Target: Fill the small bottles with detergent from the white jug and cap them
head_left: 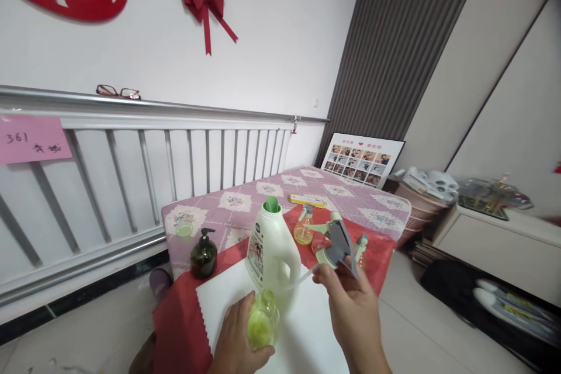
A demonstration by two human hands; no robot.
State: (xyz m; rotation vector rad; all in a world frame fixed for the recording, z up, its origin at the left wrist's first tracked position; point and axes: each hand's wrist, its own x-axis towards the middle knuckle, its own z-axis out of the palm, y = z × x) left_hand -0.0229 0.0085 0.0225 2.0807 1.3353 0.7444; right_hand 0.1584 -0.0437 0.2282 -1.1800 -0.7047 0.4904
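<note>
My left hand [239, 336] is wrapped round a small clear bottle [262, 320] of yellow-green liquid, standing on a white sheet [302, 327]. My right hand [350, 310] pinches a green and grey trigger sprayer head [335, 242], lifted above the table, with its thin clear tube [298, 280] trailing down towards the bottle's mouth. Just behind the small bottle stands a large white detergent jug [272, 251] with a green funnel [272, 204] in its neck.
A dark pump bottle [204, 254] stands left on the red cloth [179, 315]. Two more small spray bottles [304, 227] [360, 248] and a yellow-edged phone [307, 200] lie behind. A radiator [131, 175] runs along the wall; a photo board [362, 159] leans at the back.
</note>
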